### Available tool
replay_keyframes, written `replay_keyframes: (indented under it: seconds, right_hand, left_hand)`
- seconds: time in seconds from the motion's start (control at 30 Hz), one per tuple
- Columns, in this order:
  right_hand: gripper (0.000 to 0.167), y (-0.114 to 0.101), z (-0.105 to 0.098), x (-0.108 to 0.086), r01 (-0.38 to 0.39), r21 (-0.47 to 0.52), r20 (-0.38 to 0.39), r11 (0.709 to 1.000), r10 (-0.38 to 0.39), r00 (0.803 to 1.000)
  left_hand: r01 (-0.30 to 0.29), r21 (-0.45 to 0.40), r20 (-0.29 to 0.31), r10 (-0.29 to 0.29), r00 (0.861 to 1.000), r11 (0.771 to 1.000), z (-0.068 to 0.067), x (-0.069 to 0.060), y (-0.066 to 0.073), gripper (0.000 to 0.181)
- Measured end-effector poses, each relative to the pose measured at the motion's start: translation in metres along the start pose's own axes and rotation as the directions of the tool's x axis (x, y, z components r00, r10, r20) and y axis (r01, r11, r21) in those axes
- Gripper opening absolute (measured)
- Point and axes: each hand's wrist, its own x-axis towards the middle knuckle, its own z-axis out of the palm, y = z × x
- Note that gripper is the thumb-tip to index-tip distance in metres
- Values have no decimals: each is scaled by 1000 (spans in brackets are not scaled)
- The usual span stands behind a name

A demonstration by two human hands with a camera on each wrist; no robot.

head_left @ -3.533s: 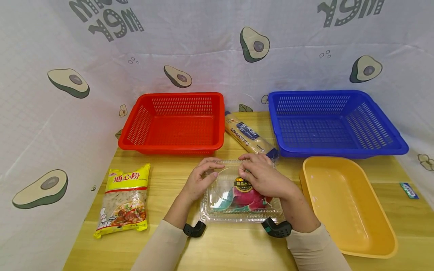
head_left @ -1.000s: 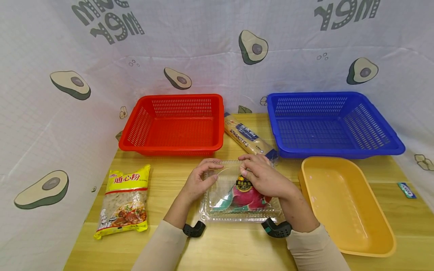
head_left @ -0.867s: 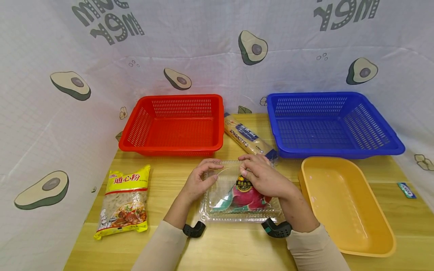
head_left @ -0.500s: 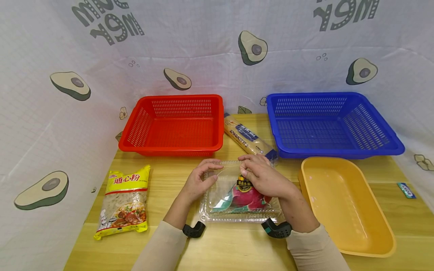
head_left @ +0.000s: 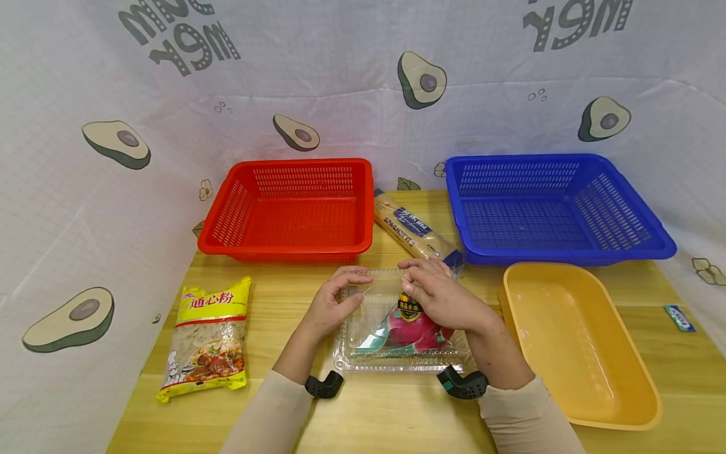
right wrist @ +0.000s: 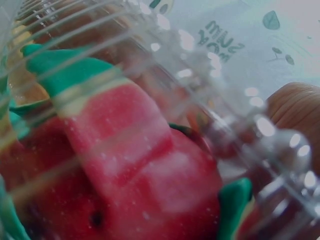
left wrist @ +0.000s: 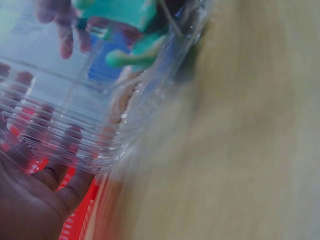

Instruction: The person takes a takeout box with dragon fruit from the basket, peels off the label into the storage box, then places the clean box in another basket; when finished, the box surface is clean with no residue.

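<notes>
A clear plastic clamshell box lies on the wooden table, with a black and gold label on its lid. Inside it, a pinkish-red dragon fruit with green tips shows through the plastic. My left hand grips the box's far left side, thumb on the lid; in the left wrist view its fingers sit behind the ridged wall. Across the box, my right hand holds the far right side, fingers bent over the lid and covering part of the label. Some right fingertips are hidden.
Behind stand a red basket and a blue basket; a spaghetti pack lies between them. A yellow pasta bag is at left. To the right are a yellow tub and a small green-blue packet.
Both hands stay in nearly the same place on the box. The label on the lid has shifted and turned slightly under my right hand. The view itself has moved a little.
</notes>
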Motion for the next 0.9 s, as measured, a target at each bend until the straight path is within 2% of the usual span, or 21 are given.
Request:
replay_keyframes:
  seconds: [0.53,0.63,0.73,0.83,0.9]
  right_hand:
    - [18,-1,-1,0,-16,45,-11,999,17,1000]
    - [19,-2,-3,1,-50,111,-65,993,58,996]
    - [20,-3,-5,2,-100,197,-128,975,127,984]
    - [19,-5,-4,2,-128,259,-146,957,169,975]
    - [16,-6,-3,2,-120,263,-146,957,163,976]
  left_hand:
    - [-6,1,2,6,1000,1000,0,0,1,32]
    - [-4,4,4,4,1000,1000,-1,0,1,32]
    - [-3,6,7,3,1000,1000,-1,0,0,33]
    - [-7,8,8,7,1000,1000,-1,0,0,33]
    - [-8,13,8,8,1000,1000,-1,-1,0,33]
